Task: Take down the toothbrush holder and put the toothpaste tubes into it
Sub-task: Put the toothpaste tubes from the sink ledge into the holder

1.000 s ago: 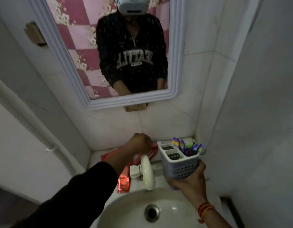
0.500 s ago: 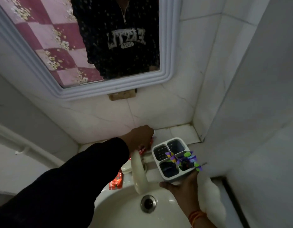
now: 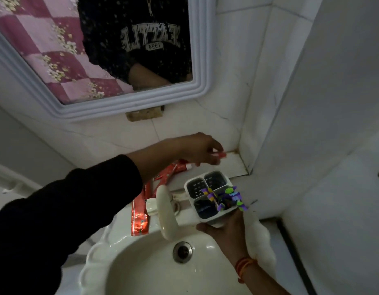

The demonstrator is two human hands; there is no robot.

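My right hand (image 3: 225, 233) grips the white toothbrush holder (image 3: 209, 195) from below, over the sink's back right edge. The holder has several compartments; purple and green toothbrushes (image 3: 226, 199) stand in the right one. My left hand (image 3: 200, 149) hovers above the ledge behind the tap, pinching a small red item (image 3: 222, 154) at the fingertips; I cannot tell whether it is a tube. One red toothpaste tube (image 3: 172, 170) lies on the ledge under my left wrist. Another red tube (image 3: 139, 211) lies left of the tap.
A cream tap (image 3: 166, 211) rises over the white sink (image 3: 129, 267) with its drain (image 3: 182, 251). A white-framed mirror (image 3: 129, 107) hangs above. Tiled walls close in at the back and right, forming a corner by the ledge (image 3: 237, 165).
My left hand has lifted off the ledge and moved right, now with a small red item in its fingertips. The holder stays in my right hand, and the view has tilted downward.
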